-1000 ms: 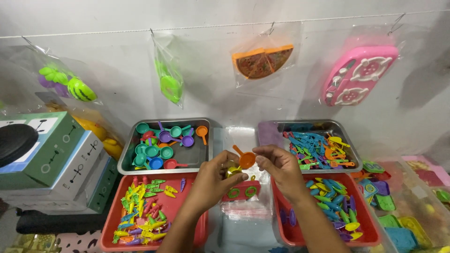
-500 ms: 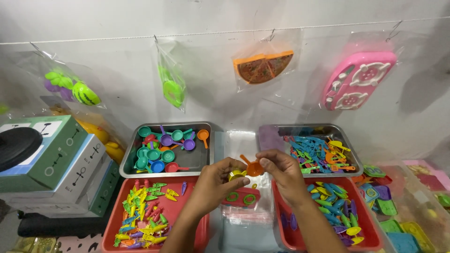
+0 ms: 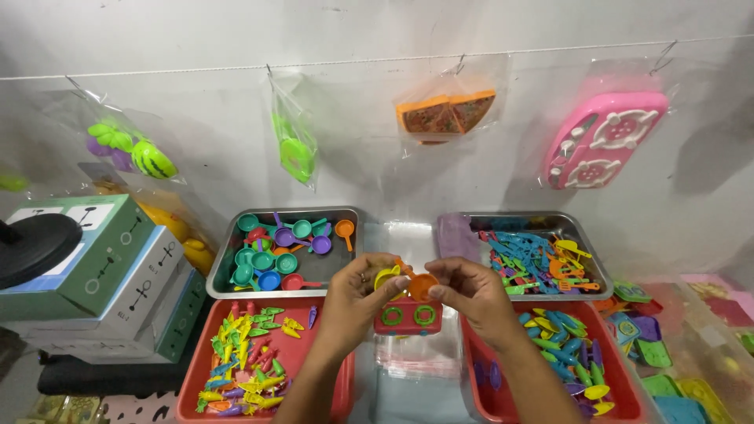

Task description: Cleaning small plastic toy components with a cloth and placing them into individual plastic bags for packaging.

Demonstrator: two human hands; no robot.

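Orange pan (image 3: 422, 286) sits pinched in your right hand (image 3: 470, 298), and your left hand (image 3: 357, 298) grips a yellow piece (image 3: 386, 276) against it, both just above the red toy stove (image 3: 407, 316); the stove looks part-filled, with its green rings bare. Steel tray (image 3: 236, 289) at back left holds pans, the back right tray (image 3: 585, 235) holds utensils. Red tray (image 3: 302, 369) at front left carries small yellow and green bits, the front right one (image 3: 487, 392) more utensils

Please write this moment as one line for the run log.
left hand: holds yellow toy pan | right hand: holds orange toy pan | below: red toy stove | flanking: red trays, metal trays
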